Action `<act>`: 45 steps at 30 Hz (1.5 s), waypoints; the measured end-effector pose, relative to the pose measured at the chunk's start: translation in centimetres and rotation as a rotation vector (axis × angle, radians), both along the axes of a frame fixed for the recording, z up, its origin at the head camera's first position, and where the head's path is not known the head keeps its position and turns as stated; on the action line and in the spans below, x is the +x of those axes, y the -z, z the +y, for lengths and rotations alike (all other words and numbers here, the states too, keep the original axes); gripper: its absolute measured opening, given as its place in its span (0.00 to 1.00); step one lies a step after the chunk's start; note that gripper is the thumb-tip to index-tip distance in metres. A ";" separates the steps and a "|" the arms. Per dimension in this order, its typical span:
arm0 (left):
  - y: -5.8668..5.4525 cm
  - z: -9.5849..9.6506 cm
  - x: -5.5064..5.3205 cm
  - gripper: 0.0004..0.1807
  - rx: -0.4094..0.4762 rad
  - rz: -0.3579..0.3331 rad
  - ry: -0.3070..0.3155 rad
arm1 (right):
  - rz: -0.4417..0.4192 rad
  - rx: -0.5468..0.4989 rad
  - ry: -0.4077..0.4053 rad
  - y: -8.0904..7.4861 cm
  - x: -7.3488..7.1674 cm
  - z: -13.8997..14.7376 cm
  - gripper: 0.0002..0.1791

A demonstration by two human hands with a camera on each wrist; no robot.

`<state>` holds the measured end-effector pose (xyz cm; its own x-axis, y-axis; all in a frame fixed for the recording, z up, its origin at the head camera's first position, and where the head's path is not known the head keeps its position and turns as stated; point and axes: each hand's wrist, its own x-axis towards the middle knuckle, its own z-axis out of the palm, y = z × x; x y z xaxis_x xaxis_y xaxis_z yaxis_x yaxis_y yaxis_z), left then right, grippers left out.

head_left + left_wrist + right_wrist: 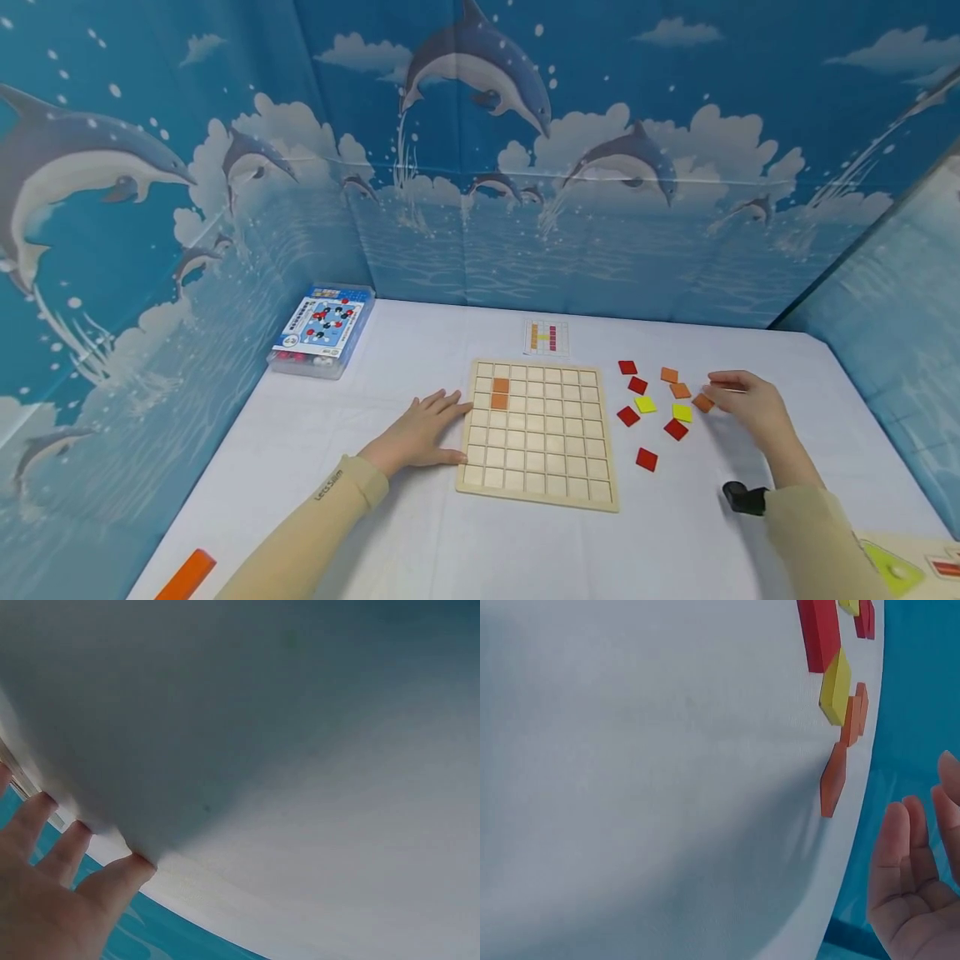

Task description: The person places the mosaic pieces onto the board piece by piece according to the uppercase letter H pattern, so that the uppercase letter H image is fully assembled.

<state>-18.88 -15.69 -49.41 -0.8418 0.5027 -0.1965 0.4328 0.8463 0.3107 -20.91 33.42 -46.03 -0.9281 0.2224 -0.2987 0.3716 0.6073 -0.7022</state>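
Observation:
A wooden grid board lies on the table, with two orange square tiles in cells of one column near its upper left. My left hand is spread at the board's left edge, fingertips and thumb touching its rim. On the right, my right hand hovers beside a loose orange tile. In the right wrist view its fingers are extended, with a gap between them and that tile. Two more orange tiles lie just beyond, near yellow tiles and several red tiles.
A small printed pattern card lies behind the board. At the back left sits a clear plastic box with a blue label. An orange bar is at the near left, and part of a patterned board shows at the near right.

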 end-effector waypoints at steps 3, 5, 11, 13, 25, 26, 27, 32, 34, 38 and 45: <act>0.0 0.0 0.0 0.48 -0.008 0.002 -0.003 | -0.020 -0.010 0.012 -0.1 0.0 0.4 0.35; 0.1 0.0 -0.1 0.48 -0.008 0.001 -0.003 | -0.038 -0.015 0.024 -0.1 -0.2 0.5 0.36; 0.0 0.0 -0.1 0.48 0.002 0.000 -0.008 | -0.088 -0.008 0.053 0.4 -0.9 0.6 0.35; 0.0 0.0 -0.1 0.48 0.000 -0.003 -0.008 | -0.104 -0.009 0.064 0.6 -1.1 0.7 0.35; 0.1 0.0 0.1 0.47 0.003 -0.007 -0.012 | -0.169 0.015 0.071 1.7 -1.2 1.1 0.35; 0.1 0.0 0.1 0.47 0.006 -0.006 -0.011 | -0.165 0.025 0.059 1.8 -1.3 1.1 0.34; 0.1 0.0 0.1 0.47 0.010 -0.005 -0.010 | -0.162 0.034 0.050 1.9 -1.3 1.1 0.33; 0.1 0.0 0.1 0.47 0.010 -0.006 -0.007 | -0.169 0.085 0.050 2.3 -1.9 0.7 0.30; 0.0 0.0 0.1 0.47 0.012 -0.009 -0.008 | -0.176 0.112 0.061 2.6 -2.1 0.5 0.28; -0.1 0.0 0.1 0.47 0.016 -0.013 -0.007 | -0.188 0.155 0.077 2.8 -2.2 0.1 0.25; -0.1 0.0 0.1 0.47 0.009 -0.013 -0.012 | -0.158 0.198 0.047 1.9 -1.6 -0.8 0.23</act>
<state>-18.76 -15.69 -49.33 -0.8450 0.4947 -0.2029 0.4189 0.8484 0.3237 -22.47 32.64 -47.88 -0.8605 0.3328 -0.3857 0.4984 0.7066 -0.5023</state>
